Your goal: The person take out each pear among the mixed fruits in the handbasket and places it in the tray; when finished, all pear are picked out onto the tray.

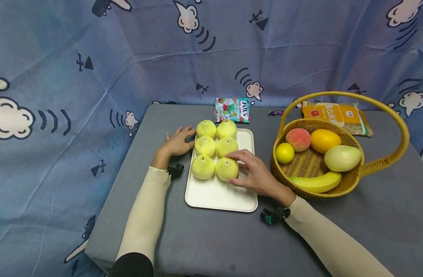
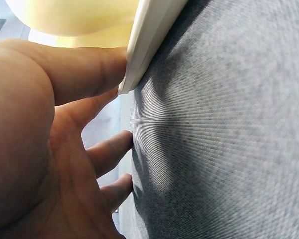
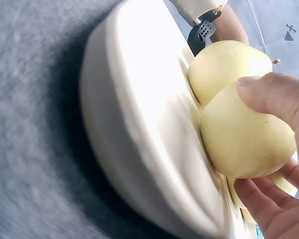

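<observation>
A white rectangular tray (image 1: pixel 222 198) lies on the grey tabletop, bearing several round pale yellow pears in two columns. My right hand (image 1: pixel 258 173) holds the nearest pear of the right column (image 1: pixel 227 169), thumb on its near side and fingers over its far side. In the right wrist view that pear (image 3: pixel 246 134) sits between thumb and fingertips, close over the tray and against a neighbouring pear (image 3: pixel 226 69). At the tray's left edge rests my left hand (image 1: pixel 178 144), fingers extended. The left wrist view shows its thumb against the tray's side (image 2: pixel 152 40) and other fingertips on the cloth.
A yellow wicker basket (image 1: pixel 284 179) with a tall handle stands to the right, holding a peach, a lemon, a mango, a banana and a pale green fruit. Behind are a candy bag (image 1: pixel 231 110), a small purple wrapper (image 1: pixel 275 113) and an orange food packet (image 1: pixel 336 115).
</observation>
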The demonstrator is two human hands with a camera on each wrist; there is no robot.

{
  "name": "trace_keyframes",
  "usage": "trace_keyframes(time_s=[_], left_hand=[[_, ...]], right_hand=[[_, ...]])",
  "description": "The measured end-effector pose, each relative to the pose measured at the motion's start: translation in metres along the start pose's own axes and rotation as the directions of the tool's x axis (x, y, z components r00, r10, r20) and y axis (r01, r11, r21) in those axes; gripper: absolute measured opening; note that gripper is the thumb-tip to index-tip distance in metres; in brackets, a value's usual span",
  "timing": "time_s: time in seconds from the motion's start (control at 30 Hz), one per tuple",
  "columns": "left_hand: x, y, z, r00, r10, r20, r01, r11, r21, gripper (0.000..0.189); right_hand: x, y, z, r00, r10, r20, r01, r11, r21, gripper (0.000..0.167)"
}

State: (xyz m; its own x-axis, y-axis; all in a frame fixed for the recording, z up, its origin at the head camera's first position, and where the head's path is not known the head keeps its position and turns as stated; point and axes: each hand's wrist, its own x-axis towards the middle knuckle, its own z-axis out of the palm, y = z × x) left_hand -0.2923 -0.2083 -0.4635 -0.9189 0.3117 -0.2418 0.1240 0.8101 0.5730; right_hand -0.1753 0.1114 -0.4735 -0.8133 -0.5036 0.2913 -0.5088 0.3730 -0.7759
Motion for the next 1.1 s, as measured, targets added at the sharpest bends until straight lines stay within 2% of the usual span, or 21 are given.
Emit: trace_keyframes(time_s=[0.3, 0.63, 0.9, 1.1], left_hand=[[0.0, 0.001, 0.0, 1.0, 0.0, -0.001, 0.0, 1.0, 0.002, 0.065], [0.002, -0.001, 0.0, 1.0, 0.003, 0.006, -0.003, 1.0, 0.015, 0.066], [0.002, -0.001, 0.001, 1.0, 0.002, 0.004, -0.002, 1.0, 0.01, 0.065], [0.002, -0.001, 0.0, 1.0, -0.002, 0.005, 0.002, 1.0, 0.005, 0.066]], right_hand=[[0.0, 0.0, 0.0, 1.0, -0.001, -0.004, 0.0, 0.999, -0.035, 0.071], [-0.004, -0.004, -0.006, 0.999, -0.052, 0.001, 0.052, 0.997, -0.063, 0.075], [-0.01, -0.02, -0.029, 0.997, -0.068, 0.029, 0.07, 0.995, -0.074, 0.074], [-0.017, -0.039, -0.057, 0.993, -0.109, 0.036, 0.112, 0.987, -0.117, 0.07]])
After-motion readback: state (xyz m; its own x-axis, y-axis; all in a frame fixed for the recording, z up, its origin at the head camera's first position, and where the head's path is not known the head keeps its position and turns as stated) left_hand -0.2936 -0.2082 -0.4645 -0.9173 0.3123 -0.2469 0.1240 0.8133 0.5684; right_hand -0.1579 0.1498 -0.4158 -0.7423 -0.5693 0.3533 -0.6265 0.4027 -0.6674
